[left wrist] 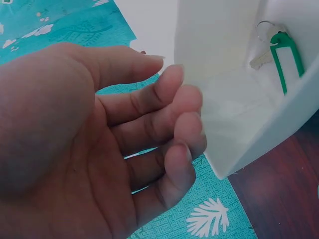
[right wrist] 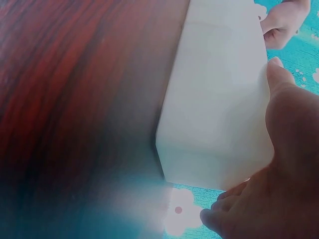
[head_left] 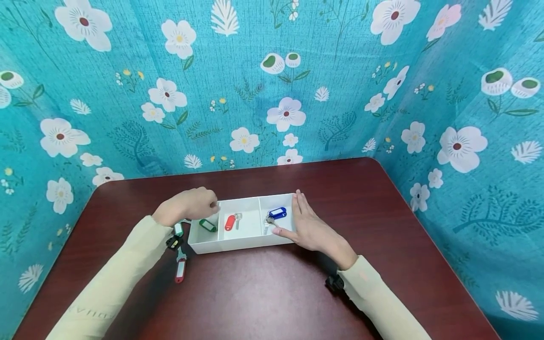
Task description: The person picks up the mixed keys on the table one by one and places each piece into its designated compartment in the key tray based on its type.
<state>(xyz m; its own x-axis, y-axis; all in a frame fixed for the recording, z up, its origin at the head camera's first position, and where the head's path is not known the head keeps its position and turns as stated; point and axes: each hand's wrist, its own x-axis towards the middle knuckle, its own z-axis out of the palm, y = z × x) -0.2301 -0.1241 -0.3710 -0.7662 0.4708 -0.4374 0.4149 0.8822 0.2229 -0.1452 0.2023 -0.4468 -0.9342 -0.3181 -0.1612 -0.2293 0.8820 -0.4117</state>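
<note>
Just beside the left hand (head_left: 191,206), on its right, lies the left compartment of a white tray (head_left: 244,243), with a green key tag (head_left: 208,225) inside. Farther right of that hand come a red key tag (head_left: 230,222) in the middle compartment and a blue key tag (head_left: 278,213) in the right one, close to the right hand (head_left: 312,231). The left hand's fingers curve loosely, thumb apart, palm bare. The right hand lies with straight fingers along the tray's right end, thumb at the near wall, apparently steadying it.

Below the left hand, on the tabletop (head_left: 263,293), are a second green tag (head_left: 178,229) and, nearer the person, a second red tag (head_left: 180,270). The step looks like sorting keys by tag colour, between placings; the next move probably calls for the left hand to draw back and pinch one of these two.

The left wrist and its dark device (head_left: 174,242) crowd the second green tag, so its key is hard to make out. The left hand hides the tray's far left corner from the head view, and the right wrist view shows no tray contents.
</note>
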